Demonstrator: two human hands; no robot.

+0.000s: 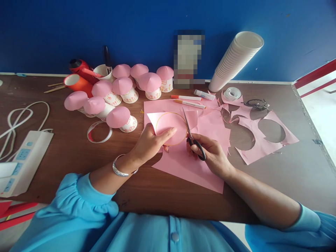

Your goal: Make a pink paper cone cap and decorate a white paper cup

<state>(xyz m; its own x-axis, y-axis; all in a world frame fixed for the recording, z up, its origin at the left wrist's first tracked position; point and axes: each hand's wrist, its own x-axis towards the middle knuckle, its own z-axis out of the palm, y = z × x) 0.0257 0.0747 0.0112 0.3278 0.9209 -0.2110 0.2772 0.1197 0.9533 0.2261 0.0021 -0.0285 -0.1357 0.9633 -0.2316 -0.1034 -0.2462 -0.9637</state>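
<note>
My left hand point(151, 140) grips a piece of pink paper point(172, 126) with a yellow-orange circle drawn on it, thumb on top and other fingers underneath. In my right hand point(212, 152) are black-handled scissors point(193, 139), their blades along the right side of the drawn circle. Part of the paper's edge near the blades has been cut along the line. Beneath both hands lie larger pink sheets point(204, 171). Two markers, one with a red-orange cap point(186, 97) and one orange-tipped point(190, 104), rest on the sheets just beyond.
Several paper cups with pink cone roofs point(149, 83) stand at the back left, near a paper ring point(99, 133). Pink offcuts point(256, 138), tape point(232, 93) and glasses point(256, 104) lie right. A tall cup stack point(236, 59) leans on the wall; a power strip point(27, 162) sits left.
</note>
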